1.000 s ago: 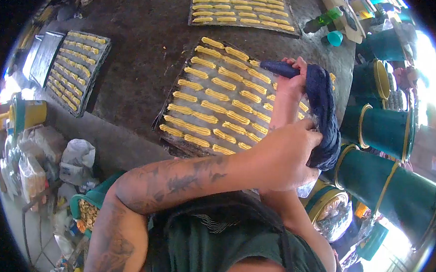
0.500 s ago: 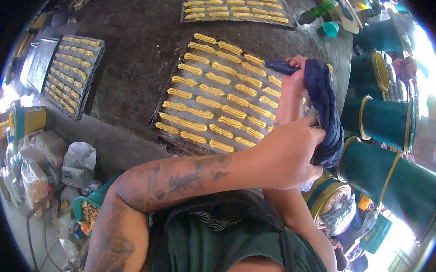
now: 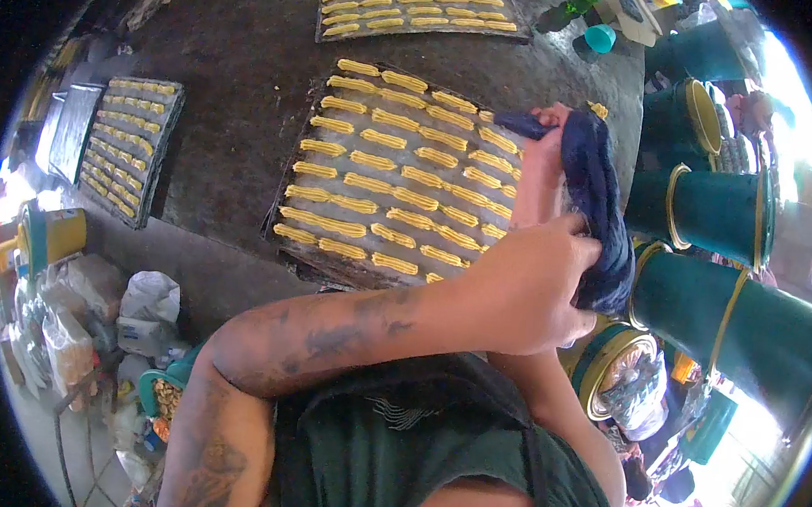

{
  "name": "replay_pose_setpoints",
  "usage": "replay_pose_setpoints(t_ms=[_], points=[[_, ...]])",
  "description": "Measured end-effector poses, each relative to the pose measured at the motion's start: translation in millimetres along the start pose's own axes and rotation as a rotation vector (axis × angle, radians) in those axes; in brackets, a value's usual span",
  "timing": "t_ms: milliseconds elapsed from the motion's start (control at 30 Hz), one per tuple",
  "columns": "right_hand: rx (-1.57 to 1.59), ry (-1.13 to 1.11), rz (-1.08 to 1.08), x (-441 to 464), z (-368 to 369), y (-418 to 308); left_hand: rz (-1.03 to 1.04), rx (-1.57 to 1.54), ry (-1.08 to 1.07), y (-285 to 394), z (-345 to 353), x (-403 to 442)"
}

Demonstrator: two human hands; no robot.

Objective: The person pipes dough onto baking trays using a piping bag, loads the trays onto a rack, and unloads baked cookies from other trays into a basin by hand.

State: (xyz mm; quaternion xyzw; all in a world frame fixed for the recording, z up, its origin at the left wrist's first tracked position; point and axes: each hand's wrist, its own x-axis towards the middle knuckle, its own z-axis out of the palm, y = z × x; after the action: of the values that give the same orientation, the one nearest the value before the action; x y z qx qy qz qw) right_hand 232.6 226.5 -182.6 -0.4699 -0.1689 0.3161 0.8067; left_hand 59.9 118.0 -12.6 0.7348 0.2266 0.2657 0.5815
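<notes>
A dark blue cloth (image 3: 600, 199) hangs in a long, bunched fold between my hands. Its narrow end sticks out to the left of my right hand (image 3: 547, 128), whose fingers are curled around it. Lower down, my left hand (image 3: 550, 282) is closed on the wide, hanging part, its tattooed forearm crossing in front of my right arm. Both hands are above the right side of a baking tray (image 3: 288, 248), covering part of it. Rows of ridged yellow dough strips (image 3: 384, 138) lie on that tray.
Another tray of strips (image 3: 416, 27) lies at the back of the dark table (image 3: 240, 110), and one more (image 3: 125, 142) at the left. A turquoise cup (image 3: 599, 38) stands back right. Green buckets (image 3: 698, 212) line the right side. Plastic bags (image 3: 150, 297) are at lower left.
The view has shifted slightly, so the middle and back trays appear further left. Both hands keep their hold on the cloth, with almost the same pose.
</notes>
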Motion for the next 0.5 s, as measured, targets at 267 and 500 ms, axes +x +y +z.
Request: replay_pose_setpoints(t_ms=[267, 500], points=[[0.127, 0.079, -0.026, 12.2, -46.4, -30.1, 0.061, 0.104, -0.121, 9.4, 17.2, 4.7], [-0.16, 0.065, -0.047, 10.9, -78.0, -49.4, 0.077, -0.016, -0.105, 4.7, 45.2, 4.6]])
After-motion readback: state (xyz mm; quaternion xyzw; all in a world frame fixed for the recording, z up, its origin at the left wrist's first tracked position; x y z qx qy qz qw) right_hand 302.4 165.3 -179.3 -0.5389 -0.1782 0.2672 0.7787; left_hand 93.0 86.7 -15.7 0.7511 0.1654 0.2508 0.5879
